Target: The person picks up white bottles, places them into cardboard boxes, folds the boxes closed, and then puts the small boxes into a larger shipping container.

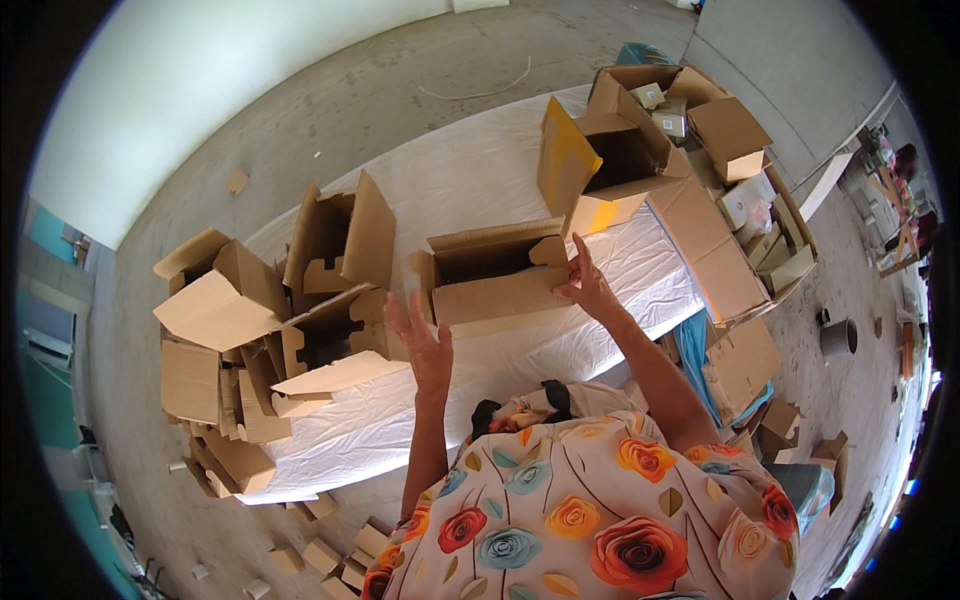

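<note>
In the middle of the white-covered table sits a cardboard box (500,300) with its top open and its long flaps standing up. My left hand (425,345) is raised beside the box's left end, fingers spread and slightly smeared. At the right end is my right hand (590,288), its index finger stretched up and thumb apart, close to the end flap. Whether its fingertips touch the cardboard I cannot tell. Neither hand grips anything. To the left of my left hand stands another open box (335,340) with notched flaps.
More open cartons (235,290) crowd the table's left end. A taller box with yellow tape (570,165) stands at the back right, beside a large carton (720,260) filled with small boxes. White cloth (350,435) covers the table. Small boxes (320,555) lie on the floor.
</note>
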`<move>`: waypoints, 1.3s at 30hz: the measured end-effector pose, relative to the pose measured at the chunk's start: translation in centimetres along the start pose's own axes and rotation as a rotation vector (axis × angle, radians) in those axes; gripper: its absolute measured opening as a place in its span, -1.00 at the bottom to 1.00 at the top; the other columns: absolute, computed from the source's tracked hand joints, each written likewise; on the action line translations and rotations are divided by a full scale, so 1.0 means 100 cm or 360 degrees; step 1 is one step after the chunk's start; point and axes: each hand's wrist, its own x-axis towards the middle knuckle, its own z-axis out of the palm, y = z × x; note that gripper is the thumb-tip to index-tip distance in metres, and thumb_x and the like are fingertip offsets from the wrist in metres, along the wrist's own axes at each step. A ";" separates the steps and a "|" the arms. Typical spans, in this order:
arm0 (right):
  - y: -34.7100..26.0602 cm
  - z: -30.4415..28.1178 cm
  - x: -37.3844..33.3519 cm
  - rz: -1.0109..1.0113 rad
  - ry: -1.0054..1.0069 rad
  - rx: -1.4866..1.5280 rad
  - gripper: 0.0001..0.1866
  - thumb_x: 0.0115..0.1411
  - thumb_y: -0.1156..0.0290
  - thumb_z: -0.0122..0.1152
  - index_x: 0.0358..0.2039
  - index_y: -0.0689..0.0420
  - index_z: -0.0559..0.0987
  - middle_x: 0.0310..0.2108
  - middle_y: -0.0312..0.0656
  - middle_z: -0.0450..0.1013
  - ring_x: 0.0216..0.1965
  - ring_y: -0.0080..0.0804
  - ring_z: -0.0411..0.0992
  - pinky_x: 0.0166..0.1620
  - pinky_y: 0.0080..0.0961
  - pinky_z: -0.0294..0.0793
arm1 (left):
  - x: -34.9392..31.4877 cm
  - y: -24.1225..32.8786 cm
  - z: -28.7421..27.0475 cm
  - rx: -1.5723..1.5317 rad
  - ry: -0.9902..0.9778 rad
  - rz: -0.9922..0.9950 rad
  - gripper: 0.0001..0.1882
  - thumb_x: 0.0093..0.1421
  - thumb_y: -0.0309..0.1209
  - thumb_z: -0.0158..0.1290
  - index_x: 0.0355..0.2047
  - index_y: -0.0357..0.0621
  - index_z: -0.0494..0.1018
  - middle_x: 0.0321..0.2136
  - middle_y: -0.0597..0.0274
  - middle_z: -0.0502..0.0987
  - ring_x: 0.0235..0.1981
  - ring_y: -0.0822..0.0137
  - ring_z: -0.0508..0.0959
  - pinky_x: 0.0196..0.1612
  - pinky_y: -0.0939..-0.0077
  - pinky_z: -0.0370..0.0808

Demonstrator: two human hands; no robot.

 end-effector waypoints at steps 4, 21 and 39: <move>-0.008 -0.009 0.018 0.0131 -0.0162 -0.0060 0.16 -0.20 0.53 0.38 0.29 -0.03 -0.22 -0.52 -0.20 0.35 -0.48 -0.38 0.37 -0.30 -0.50 0.40 | 0.001 0.002 0.006 -0.0481 0.0131 -0.0298 -0.34 0.03 -0.66 0.01 0.17 -0.18 0.10 0.13 -0.11 0.12 0.12 0.00 0.22 0.16 0.21 0.17; -0.011 -0.013 0.000 0.0086 -0.0246 -0.0046 -0.51 -0.10 0.54 0.28 -0.09 0.21 0.40 -0.43 -0.20 0.41 -0.42 -0.44 0.37 -0.27 -0.57 0.38 | -0.009 -0.064 0.043 -0.0922 0.0103 -0.0793 -0.75 0.18 -0.56 -0.08 -0.11 -0.32 0.33 -0.40 0.19 0.44 -0.38 0.47 0.41 -0.28 0.60 0.39; -0.038 -0.023 -0.041 -0.0191 -0.0326 0.0063 -0.90 -0.07 0.60 0.25 -0.50 0.28 0.51 0.07 -0.05 0.29 0.07 -0.18 0.30 0.05 -0.41 0.33 | 0.017 -0.051 0.005 -0.1150 -0.0892 -0.0667 -0.75 0.22 -0.35 -0.06 -0.18 -0.16 0.52 0.10 0.16 0.25 0.07 0.32 0.32 0.03 0.50 0.30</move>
